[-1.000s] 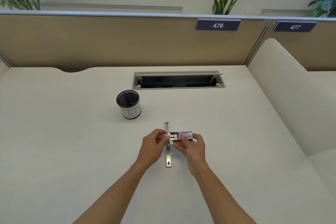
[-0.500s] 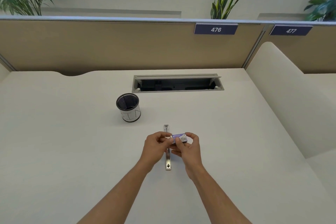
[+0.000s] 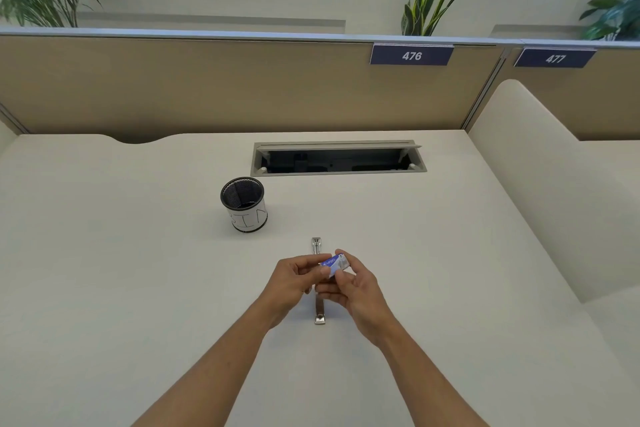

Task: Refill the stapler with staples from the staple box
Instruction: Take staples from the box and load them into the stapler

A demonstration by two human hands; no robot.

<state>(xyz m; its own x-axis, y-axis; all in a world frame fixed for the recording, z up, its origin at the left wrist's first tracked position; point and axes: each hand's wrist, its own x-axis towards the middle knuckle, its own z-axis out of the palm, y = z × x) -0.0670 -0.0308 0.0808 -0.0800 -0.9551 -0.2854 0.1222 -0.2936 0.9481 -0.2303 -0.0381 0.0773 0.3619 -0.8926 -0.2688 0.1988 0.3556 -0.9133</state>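
Note:
A small blue and white staple box (image 3: 335, 263) is held above the desk between both hands. My left hand (image 3: 294, 282) pinches its left end and my right hand (image 3: 353, 288) grips its right end and underside. Below them the metal stapler (image 3: 319, 312) lies unfolded flat on the desk, running away from me; its far end (image 3: 316, 245) and near end show, while its middle is hidden by my hands. I cannot see any loose staples.
A black mesh pen cup (image 3: 244, 203) with a white label stands to the back left of the stapler. An open cable tray (image 3: 337, 158) is set into the desk behind. Beige partitions (image 3: 207, 87) close off the back and right.
The staple box was open with its tray slid out a second ago; it is now pushed together and tilted, held slightly higher. Both hands have drawn closer together.

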